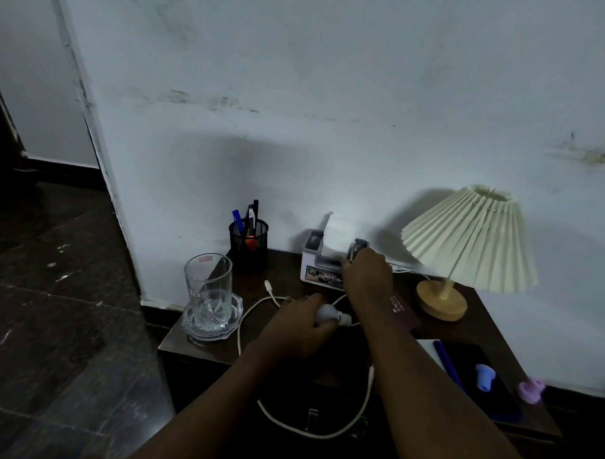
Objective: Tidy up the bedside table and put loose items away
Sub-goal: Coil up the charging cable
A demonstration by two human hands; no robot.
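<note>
On the dark bedside table, my left hand grips a white light bulb near the middle. A white charging cable curls from beside that hand over the table's front edge and loops down. My right hand reaches to the back and rests on a white desk organiser box; its fingers curl at a grey part of the box, and whether they hold it is unclear.
A black mesh pen holder stands at the back left. A clear glass in a glass dish is at the left edge. A pleated lamp stands at the right. A dark notebook, blue pen, maroon card and small blue and purple items lie front right.
</note>
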